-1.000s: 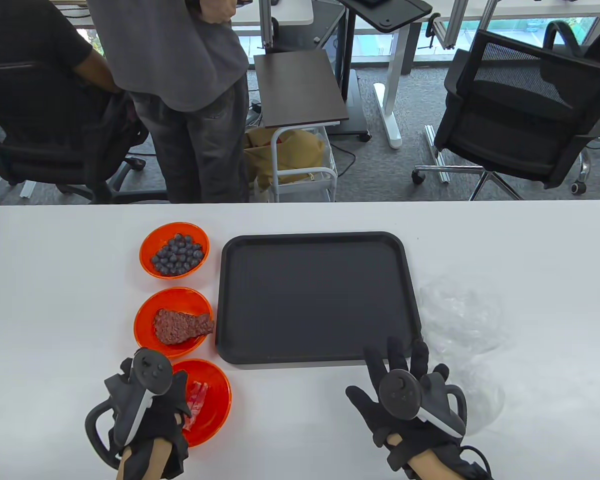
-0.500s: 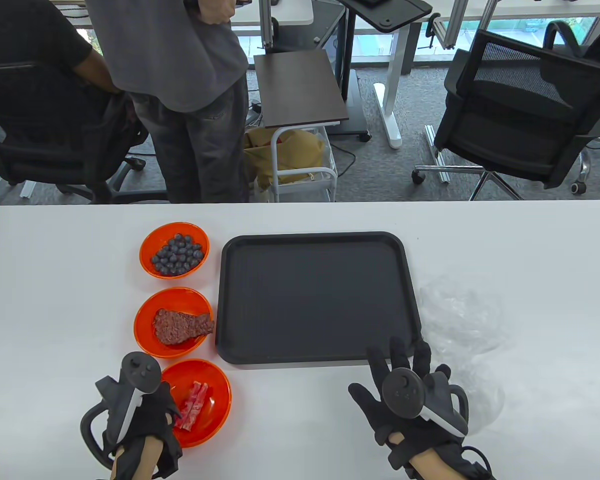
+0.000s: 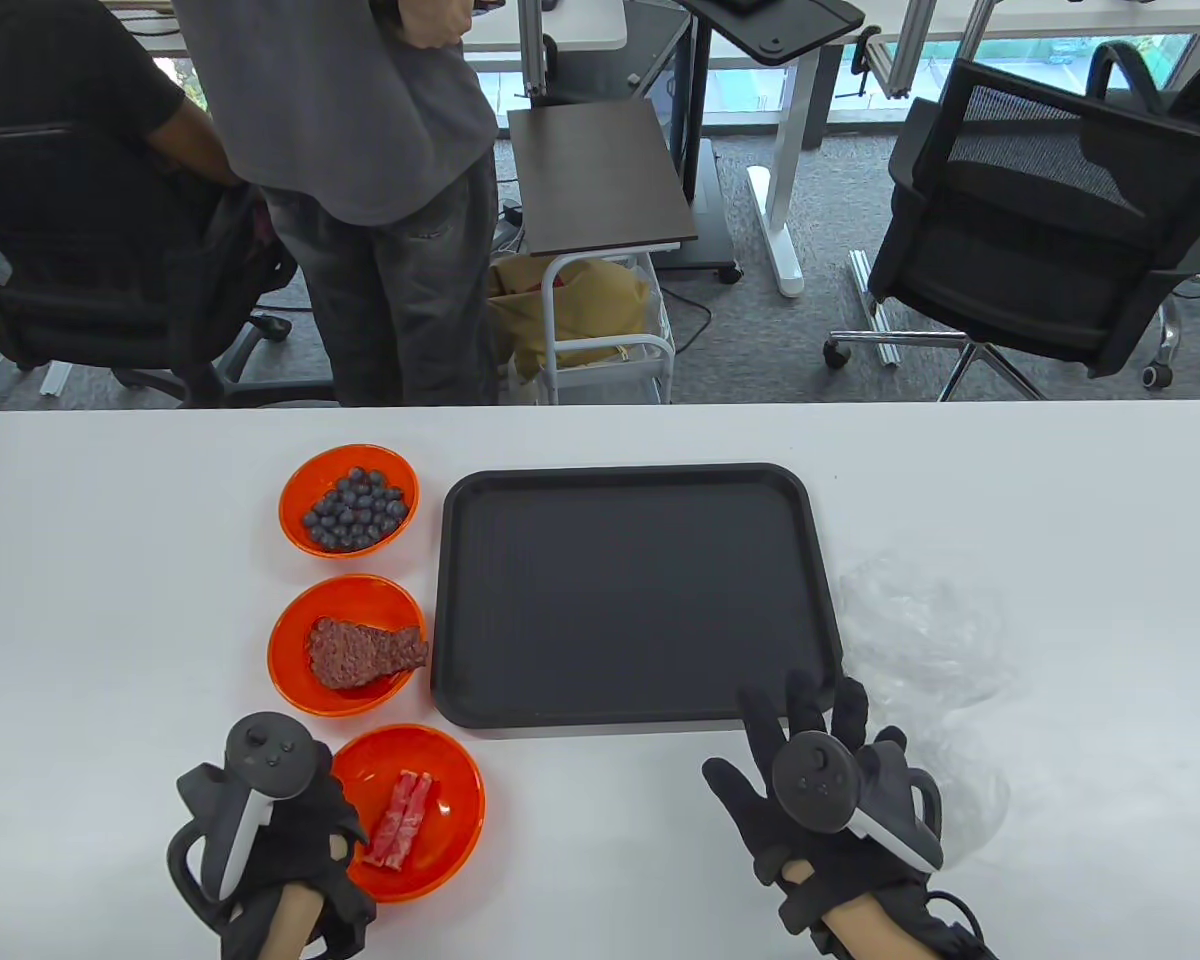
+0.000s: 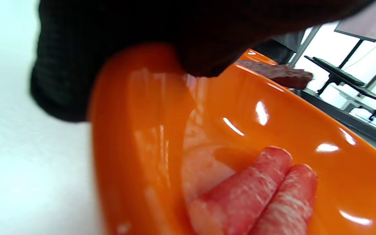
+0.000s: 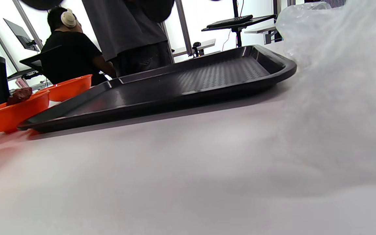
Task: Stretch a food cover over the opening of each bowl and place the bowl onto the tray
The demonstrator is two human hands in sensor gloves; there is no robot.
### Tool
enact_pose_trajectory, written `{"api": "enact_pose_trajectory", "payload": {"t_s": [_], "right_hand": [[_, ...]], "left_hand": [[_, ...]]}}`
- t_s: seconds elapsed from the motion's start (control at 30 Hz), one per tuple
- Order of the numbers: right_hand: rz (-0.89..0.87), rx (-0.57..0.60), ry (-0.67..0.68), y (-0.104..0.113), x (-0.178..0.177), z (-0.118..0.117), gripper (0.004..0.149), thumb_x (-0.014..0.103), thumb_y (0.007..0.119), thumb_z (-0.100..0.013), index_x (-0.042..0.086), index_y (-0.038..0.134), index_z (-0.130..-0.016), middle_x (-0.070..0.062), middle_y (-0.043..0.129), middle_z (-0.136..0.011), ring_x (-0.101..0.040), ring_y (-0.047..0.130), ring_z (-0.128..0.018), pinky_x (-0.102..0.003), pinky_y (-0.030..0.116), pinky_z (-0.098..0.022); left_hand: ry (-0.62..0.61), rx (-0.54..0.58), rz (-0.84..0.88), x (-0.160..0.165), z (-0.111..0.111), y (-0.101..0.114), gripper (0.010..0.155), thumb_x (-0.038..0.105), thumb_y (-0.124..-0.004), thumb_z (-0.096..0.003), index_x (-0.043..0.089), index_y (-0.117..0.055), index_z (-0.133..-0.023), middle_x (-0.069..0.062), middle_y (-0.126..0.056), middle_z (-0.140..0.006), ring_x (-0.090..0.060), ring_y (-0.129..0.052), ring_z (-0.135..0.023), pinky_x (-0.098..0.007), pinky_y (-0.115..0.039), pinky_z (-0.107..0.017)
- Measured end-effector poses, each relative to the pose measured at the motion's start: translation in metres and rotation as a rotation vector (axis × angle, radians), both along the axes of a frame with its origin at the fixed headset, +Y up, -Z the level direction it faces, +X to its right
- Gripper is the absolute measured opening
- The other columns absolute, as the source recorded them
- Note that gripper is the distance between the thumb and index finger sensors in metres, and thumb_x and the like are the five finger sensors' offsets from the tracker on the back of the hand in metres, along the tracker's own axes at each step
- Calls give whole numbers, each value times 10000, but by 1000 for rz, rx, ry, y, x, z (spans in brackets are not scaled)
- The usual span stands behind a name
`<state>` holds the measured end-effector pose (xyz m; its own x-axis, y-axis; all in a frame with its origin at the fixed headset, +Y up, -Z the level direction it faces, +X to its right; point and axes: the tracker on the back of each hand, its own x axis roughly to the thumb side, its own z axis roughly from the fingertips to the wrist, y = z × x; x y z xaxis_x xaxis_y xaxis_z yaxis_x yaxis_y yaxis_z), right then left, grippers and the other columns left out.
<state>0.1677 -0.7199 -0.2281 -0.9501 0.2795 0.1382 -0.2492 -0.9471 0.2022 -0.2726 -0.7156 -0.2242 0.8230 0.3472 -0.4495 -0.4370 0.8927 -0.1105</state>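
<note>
Three orange bowls stand in a column left of the black tray [image 3: 640,476]: blueberries [image 3: 350,510] farthest, a dark meat piece [image 3: 348,645] in the middle, pink meat rolls [image 3: 415,810] nearest. My left hand [image 3: 343,832] grips the nearest bowl's left rim. In the left wrist view a gloved fingertip [image 4: 207,49] curls over that rim [image 4: 162,52], above the rolls [image 4: 256,189]. My right hand [image 3: 792,738] lies flat on the table with fingers spread, at the tray's near right corner, holding nothing. Crumpled clear food covers [image 3: 925,625] lie right of the tray.
Another clear cover [image 3: 965,790] sits just right of my right hand and fills the right wrist view [image 5: 344,81]. Beyond the table's far edge a person [image 3: 360,150] stands and another sits, with a small cart [image 3: 600,300] and an office chair [image 3: 1050,210].
My left hand has dragged the meat-roll bowl a little to the right and turned it, so the rolls now show in full. The right hand barely shifted.
</note>
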Motion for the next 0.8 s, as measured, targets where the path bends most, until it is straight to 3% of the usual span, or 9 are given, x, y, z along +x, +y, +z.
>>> {"api": "enact_pose_trajectory", "payload": {"t_s": [0.27, 0.47, 0.8], "right_hand": [[16, 39, -27, 3, 6, -2, 883, 746, 474, -533, 222, 271, -1213, -224, 108, -1197, -623, 3, -974, -833, 144, -508], [23, 27, -21, 2, 7, -2, 891, 760, 475, -529, 228, 264, -1212, -222, 100, -1197, -615, -13, -974, -830, 134, -511], [12, 25, -23, 3, 9, -3, 894, 763, 478, -528, 231, 261, -1213, -219, 96, -1197, -608, -14, -976, -828, 131, -511]], "left_hand": [[-176, 40, 58, 83, -12, 15, 500, 268, -914, -471, 127, -891, -950, -152, -1037, -761, -362, -1143, -443, -332, -1070, -224], [-243, 33, 65, 141, -30, 3, 499, 275, -910, -472, 136, -887, -951, -145, -1029, -767, -357, -1139, -450, -328, -1067, -230], [-277, 18, 102, 178, -45, -13, 497, 281, -906, -476, 140, -883, -952, -139, -1024, -774, -354, -1134, -464, -328, -1066, -240]]}}
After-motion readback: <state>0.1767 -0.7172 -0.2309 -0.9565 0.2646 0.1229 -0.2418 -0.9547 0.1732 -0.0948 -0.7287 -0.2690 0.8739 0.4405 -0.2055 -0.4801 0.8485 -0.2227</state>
